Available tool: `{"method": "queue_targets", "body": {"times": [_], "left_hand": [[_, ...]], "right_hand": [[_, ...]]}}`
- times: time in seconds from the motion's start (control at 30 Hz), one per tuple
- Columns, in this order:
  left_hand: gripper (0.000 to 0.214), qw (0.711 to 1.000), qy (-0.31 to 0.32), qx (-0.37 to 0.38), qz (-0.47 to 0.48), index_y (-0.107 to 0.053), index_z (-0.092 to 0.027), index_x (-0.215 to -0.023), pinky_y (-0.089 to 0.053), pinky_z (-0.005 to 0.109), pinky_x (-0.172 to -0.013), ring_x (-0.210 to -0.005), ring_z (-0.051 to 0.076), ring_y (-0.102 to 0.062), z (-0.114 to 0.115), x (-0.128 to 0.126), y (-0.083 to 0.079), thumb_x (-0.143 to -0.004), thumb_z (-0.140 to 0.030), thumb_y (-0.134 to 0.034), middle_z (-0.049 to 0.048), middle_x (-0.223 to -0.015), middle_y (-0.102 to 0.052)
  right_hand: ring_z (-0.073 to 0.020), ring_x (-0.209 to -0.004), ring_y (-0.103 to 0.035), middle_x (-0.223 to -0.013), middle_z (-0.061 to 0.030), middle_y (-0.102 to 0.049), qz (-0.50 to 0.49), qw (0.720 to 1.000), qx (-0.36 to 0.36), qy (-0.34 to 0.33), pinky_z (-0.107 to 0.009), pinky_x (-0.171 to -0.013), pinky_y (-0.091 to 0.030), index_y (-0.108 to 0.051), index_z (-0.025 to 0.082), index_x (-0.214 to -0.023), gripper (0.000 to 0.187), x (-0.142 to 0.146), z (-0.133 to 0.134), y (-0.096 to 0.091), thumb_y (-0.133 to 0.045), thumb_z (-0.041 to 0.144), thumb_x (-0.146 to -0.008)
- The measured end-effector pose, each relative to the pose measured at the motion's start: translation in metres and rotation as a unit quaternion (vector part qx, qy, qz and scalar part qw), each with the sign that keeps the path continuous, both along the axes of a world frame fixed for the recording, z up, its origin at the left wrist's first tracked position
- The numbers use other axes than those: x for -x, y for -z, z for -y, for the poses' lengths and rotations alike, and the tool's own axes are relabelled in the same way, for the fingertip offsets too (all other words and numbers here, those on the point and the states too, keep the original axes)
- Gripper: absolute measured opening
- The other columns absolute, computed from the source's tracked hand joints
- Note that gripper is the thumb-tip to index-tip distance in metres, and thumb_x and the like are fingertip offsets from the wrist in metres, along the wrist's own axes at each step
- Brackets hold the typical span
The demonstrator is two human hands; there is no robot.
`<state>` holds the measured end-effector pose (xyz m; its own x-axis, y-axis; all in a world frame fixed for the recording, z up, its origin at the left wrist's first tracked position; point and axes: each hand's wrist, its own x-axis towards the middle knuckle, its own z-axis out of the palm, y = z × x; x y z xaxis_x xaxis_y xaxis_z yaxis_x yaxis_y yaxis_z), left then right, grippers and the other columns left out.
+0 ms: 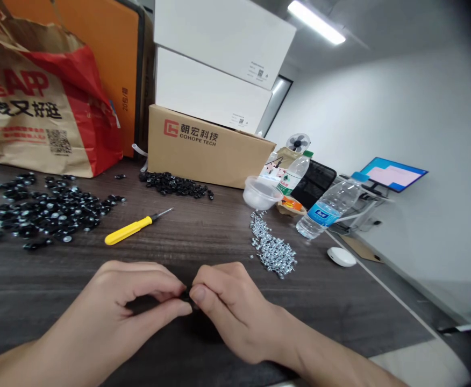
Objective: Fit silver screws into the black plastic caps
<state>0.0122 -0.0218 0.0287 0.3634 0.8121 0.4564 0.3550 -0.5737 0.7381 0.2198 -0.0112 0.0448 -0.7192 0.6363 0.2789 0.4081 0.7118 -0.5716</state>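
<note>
Your left hand [114,306] and right hand [231,312] pinch a small black part [186,294] between nearly closed fingertips, just over the table [332,306]. An uneven squeeze could flick it away, lost against the dark wood.
</note>
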Motion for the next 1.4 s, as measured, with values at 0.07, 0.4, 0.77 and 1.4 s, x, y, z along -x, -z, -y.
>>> {"method": "queue_targets", "body": {"times": [0.07, 0.4, 0.77, 1.4], "left_hand": [[0.022, 1.0, 0.006, 0.009, -0.007, -0.066, -0.023, -0.061, -0.044, 0.011, -0.051, -0.05, 0.007, -0.06, 0.0, 0.0, 0.001, -0.082, -0.022, -0.07, -0.0088, -0.057, -0.067], [0.018, 0.999, 0.009, 0.039, -0.018, -0.073, -0.024, -0.069, -0.05, 0.015, -0.056, -0.057, 0.011, -0.067, 0.001, 0.002, 0.002, -0.086, -0.027, -0.068, -0.0056, -0.066, -0.073], [0.015, 0.999, -0.002, 0.054, 0.004, -0.074, -0.025, -0.068, -0.049, 0.011, -0.052, -0.053, 0.009, -0.067, -0.001, 0.0, -0.005, -0.082, -0.026, -0.069, -0.0075, -0.063, -0.073], [0.016, 0.998, 0.028, -0.044, -0.022, -0.068, -0.023, -0.071, -0.049, 0.014, -0.055, -0.055, 0.009, -0.064, 0.002, 0.003, 0.008, -0.088, -0.023, -0.069, -0.0067, -0.065, -0.069]], "right_hand": [[-0.0081, -0.052, -0.039, -0.06, 0.0056, -0.041, 0.008, 1.0, 0.029, 0.008, -0.021, -0.053, -0.031, -0.042, 0.02, -0.074, 0.035, 0.001, 0.001, 0.0, -0.034, 0.03, -0.107], [-0.0099, -0.056, -0.041, -0.068, 0.0034, -0.047, 0.014, 0.999, -0.041, -0.015, -0.022, -0.055, -0.031, -0.042, 0.02, -0.081, 0.025, 0.0, -0.001, 0.0, -0.04, 0.029, -0.104], [-0.0095, -0.063, -0.049, -0.074, 0.0032, -0.055, -0.003, 0.999, -0.013, 0.036, -0.02, -0.061, -0.037, -0.049, 0.019, -0.087, 0.016, -0.001, 0.0, -0.004, -0.052, 0.028, -0.1], [-0.0085, -0.054, -0.04, -0.064, 0.0052, -0.046, -0.011, 1.0, 0.024, 0.006, -0.021, -0.055, -0.033, -0.043, 0.02, -0.079, 0.028, 0.002, 0.004, -0.006, -0.038, 0.028, -0.105]]}}
